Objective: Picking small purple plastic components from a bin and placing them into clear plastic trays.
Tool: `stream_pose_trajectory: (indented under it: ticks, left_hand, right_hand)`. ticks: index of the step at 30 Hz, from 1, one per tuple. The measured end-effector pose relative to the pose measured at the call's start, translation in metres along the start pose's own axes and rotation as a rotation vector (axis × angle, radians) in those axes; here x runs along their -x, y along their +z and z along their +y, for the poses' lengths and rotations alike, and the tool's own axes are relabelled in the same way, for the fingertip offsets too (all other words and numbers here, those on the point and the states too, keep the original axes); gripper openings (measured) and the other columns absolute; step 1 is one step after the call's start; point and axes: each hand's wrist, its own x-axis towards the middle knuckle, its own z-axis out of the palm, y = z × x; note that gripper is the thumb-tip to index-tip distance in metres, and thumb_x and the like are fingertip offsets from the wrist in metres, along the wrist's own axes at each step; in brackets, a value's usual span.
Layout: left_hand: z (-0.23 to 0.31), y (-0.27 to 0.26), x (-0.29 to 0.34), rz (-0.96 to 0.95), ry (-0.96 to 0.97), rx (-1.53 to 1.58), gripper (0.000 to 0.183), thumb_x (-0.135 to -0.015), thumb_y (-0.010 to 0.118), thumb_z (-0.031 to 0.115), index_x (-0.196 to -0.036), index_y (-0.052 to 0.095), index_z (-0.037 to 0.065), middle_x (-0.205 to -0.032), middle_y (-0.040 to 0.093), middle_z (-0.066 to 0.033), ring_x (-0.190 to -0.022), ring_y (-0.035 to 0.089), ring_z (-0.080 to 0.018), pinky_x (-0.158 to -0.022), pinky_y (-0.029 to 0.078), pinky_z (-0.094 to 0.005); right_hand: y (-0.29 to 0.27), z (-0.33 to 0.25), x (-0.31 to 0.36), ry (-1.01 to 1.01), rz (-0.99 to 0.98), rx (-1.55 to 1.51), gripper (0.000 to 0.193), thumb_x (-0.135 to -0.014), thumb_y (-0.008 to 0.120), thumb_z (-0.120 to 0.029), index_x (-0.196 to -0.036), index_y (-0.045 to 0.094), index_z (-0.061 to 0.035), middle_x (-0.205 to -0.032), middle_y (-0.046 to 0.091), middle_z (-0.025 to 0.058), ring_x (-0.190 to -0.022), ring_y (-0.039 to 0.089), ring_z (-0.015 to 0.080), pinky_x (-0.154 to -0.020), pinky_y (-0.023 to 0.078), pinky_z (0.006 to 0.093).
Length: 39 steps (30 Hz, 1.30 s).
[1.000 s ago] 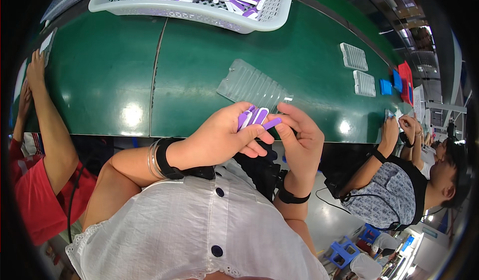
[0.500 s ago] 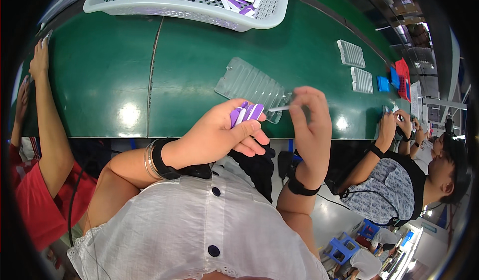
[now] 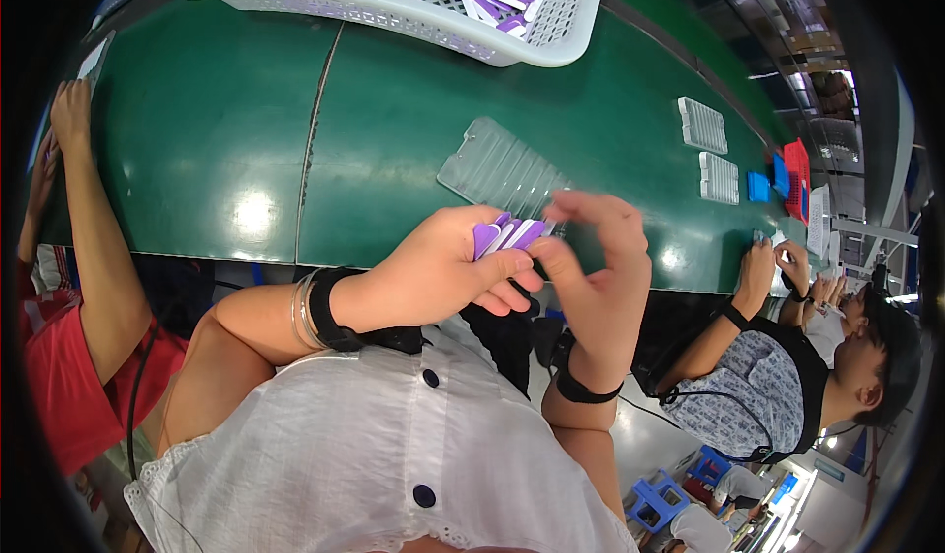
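Observation:
A small bundle of purple and white flat plastic strips (image 3: 508,237) lies in my left hand (image 3: 443,262), its fingers and thumb closed around them. My right hand (image 3: 605,267) is at the right end of this bundle, its thumb against the strip ends. Motion blurs its curved index finger, and whether it grips a strip does not show. Just beyond both hands, a clear ribbed plastic tray (image 3: 492,164) rests on the green table (image 3: 384,110). My right fingers cover the tray's near right corner.
A white perforated basket (image 3: 512,53) of purple and white strips stands at the far side. Two ribbed trays (image 3: 703,125) lie at the right, near blue boxes (image 3: 758,187) and a red basket (image 3: 795,174). Co-workers' arms (image 3: 98,208) reach the table at left and right.
My right hand has moved left from beside the tray to the bundle. The thin white strip it pinched there is no longer distinct. My left hand still holds the bundle.

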Motion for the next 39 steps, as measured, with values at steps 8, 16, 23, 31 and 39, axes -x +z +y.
stream_pose_trajectory:
  ticks: [8, 16, 23, 31, 39]
  left_hand:
    - [-0.001, 0.001, 0.004, 0.005, 0.074, 0.096, 0.028, -0.098, 0.047, 0.013, -0.12, 0.045, -0.004, -0.098, 0.065, -0.0158, -0.081, 0.069, -0.0214, -0.069, 0.058, -0.0288]
    - [-0.002, 0.001, 0.004, 0.001, 0.057, 0.077, 0.028, -0.097, 0.047, 0.013, -0.12, 0.045, -0.004, -0.098, 0.065, -0.0167, -0.081, 0.069, -0.0217, -0.069, 0.058, -0.0291]
    - [-0.005, 0.003, 0.006, 0.055, 0.038, 0.005, 0.025, -0.097, 0.048, 0.011, -0.117, 0.045, -0.003, -0.097, 0.065, -0.016, -0.08, 0.069, -0.0207, -0.067, 0.058, -0.0279]
    - [-0.01, -0.005, 0.005, 0.047, 0.119, 0.109, 0.027, -0.1, 0.043, 0.018, -0.119, 0.046, -0.002, -0.103, 0.063, -0.0161, -0.085, 0.068, -0.0237, -0.074, 0.057, -0.0304]
    - [-0.009, -0.002, 0.0, 0.05, 0.094, 0.124, 0.024, -0.097, 0.048, 0.011, -0.117, 0.05, -0.003, -0.097, 0.064, -0.0136, -0.083, 0.068, -0.0189, -0.074, 0.057, -0.0286]
  right_hand:
    - [0.009, 0.005, 0.011, 0.073, 0.1, -0.139, 0.027, -0.073, 0.073, -0.007, -0.099, 0.067, -0.0078, -0.08, 0.067, 0.0003, -0.092, 0.054, 0.0179, -0.086, 0.036, 0.0325]
    - [0.009, 0.008, 0.02, 0.182, 0.105, -0.321, 0.02, -0.081, 0.066, -0.002, -0.101, 0.066, -0.0041, -0.085, 0.07, 0.0031, -0.098, 0.055, 0.0199, -0.09, 0.039, 0.0332]
    - [0.01, 0.008, 0.022, 0.151, 0.085, -0.282, 0.016, -0.082, 0.066, -0.004, -0.098, 0.066, -0.0033, -0.083, 0.069, 0.0033, -0.099, 0.056, 0.0202, -0.092, 0.04, 0.0341]
    - [0.009, 0.005, 0.0, -0.243, 0.312, 0.529, 0.008, -0.075, 0.071, -0.013, -0.08, 0.065, -0.0136, -0.08, 0.066, -0.0038, -0.104, 0.053, 0.0255, -0.094, 0.028, 0.0412]
    - [0.01, 0.005, 0.008, -0.2, 0.054, 0.707, 0.017, -0.081, 0.065, -0.02, -0.098, 0.067, -0.0171, -0.083, 0.067, -0.0051, -0.114, 0.048, 0.0263, -0.098, 0.021, 0.0515]
